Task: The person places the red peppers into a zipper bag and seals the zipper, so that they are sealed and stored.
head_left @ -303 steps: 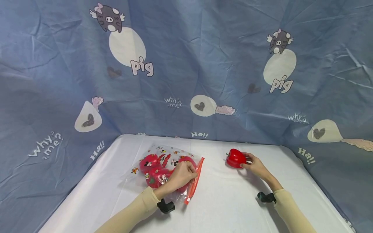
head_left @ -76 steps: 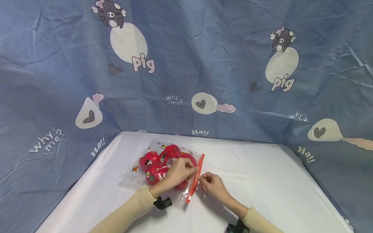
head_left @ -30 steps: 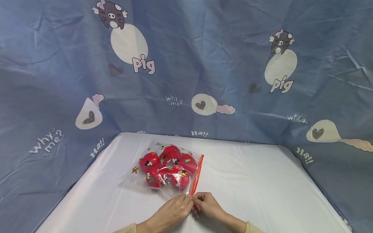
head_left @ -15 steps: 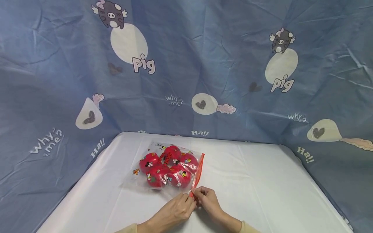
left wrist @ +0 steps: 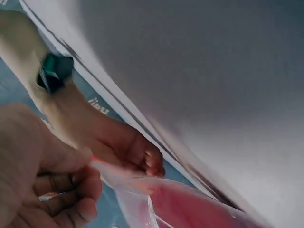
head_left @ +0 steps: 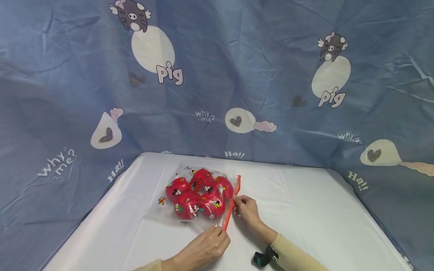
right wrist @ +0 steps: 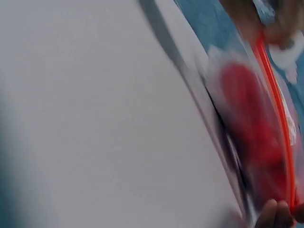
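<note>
A clear zip bag (head_left: 162, 211) with cartoon prints lies flat on the white table, several red bell peppers (head_left: 213, 206) inside it. Along its right side runs a red zip strip (head_left: 228, 216). My left hand (head_left: 203, 246) pinches the near end of this strip. Farther up, my right hand (head_left: 248, 211) has thumb and fingertips pinching the strip near its middle. In the right wrist view the strip (right wrist: 275, 99) stretches between both hands, and the peppers (right wrist: 247, 109) look blurred. The left wrist view shows my left hand (left wrist: 47, 175) close up, with the bag's edge (left wrist: 128, 199) beside it.
The white table (head_left: 305, 210) extends to the right of the bag and in front of it. A blue printed cloth (head_left: 210, 75) hangs behind and around the table. A black wrist camera (head_left: 264, 257) sits on my right wrist.
The pepper my right hand held ten seconds ago is inside the bag. My left hand moved to the strip's near end; my right hand has just slid from there up the strip.
</note>
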A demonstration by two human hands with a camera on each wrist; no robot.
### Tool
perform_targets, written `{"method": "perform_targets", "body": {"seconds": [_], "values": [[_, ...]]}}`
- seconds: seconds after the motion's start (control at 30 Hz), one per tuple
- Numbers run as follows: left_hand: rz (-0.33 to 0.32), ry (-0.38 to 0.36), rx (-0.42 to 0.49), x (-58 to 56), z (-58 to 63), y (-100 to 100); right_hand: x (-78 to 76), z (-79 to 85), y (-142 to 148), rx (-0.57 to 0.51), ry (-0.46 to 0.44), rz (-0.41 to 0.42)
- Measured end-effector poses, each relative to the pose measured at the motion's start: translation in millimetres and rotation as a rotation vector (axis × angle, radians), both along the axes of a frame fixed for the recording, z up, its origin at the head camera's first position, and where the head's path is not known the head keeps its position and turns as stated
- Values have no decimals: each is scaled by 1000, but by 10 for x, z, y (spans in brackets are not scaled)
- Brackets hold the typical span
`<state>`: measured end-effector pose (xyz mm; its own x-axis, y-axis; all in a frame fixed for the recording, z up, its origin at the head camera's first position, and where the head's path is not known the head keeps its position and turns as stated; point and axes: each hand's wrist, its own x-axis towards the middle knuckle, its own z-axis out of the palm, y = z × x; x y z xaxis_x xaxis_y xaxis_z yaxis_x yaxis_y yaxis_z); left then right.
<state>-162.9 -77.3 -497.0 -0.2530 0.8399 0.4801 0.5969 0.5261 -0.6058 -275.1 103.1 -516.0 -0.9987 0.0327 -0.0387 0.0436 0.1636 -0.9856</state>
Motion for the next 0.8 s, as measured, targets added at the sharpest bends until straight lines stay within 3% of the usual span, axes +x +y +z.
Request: {"method": "perform_targets", "body": {"seconds": [0.1, 0.33, 0.53, 0.8], "values": [[-37, -28, 12, 35, 2, 25, -209, -49, 94, 25, 0, -67], [-71, -43, 7, 68, -2, 52, -559, -73, 256, 47, 5, -99], [-60, -36, -13, 62, -20, 73, -625, -77, 290, 37, -46, -107], [-53, -187, 80, 81, -7, 79, -631, -79, 404, -21, -69, -34]]}}
